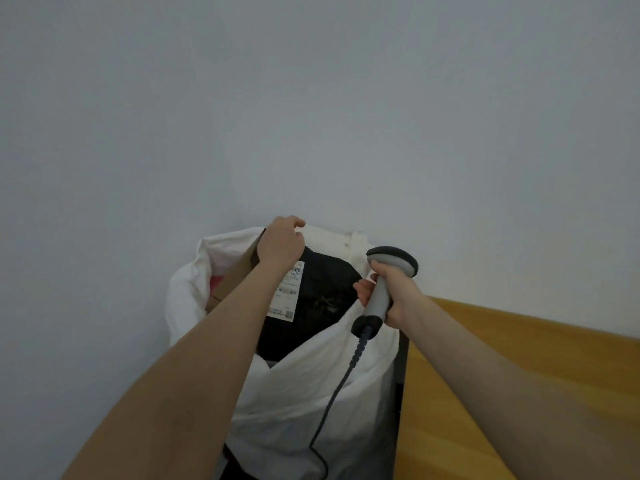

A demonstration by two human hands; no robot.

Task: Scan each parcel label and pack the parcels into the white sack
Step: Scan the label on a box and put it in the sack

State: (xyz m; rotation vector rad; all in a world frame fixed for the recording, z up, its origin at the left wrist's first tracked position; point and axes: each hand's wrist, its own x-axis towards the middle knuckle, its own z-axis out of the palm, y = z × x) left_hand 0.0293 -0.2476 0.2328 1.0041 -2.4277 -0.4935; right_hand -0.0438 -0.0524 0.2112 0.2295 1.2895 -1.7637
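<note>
The white sack (311, 382) stands open on the floor against the wall. A black parcel (325, 292) with a white shipping label (285, 292) sits upright in its mouth. My left hand (280, 242) curls over the parcel's top edge at the sack's far rim and grips it. My right hand (391, 292) holds the grey handheld barcode scanner (384, 275) by its handle, at the sack's right rim, with the scanner head pointing away. The scanner's dark cable (343, 379) hangs down across the sack's front. A brown cardboard parcel (235, 275) lies deeper inside on the left.
A wooden table top (502, 375) runs along the right, its dark edge touching the sack. A plain grey wall fills the upper view. Something pink (216, 282) shows inside the sack at the left.
</note>
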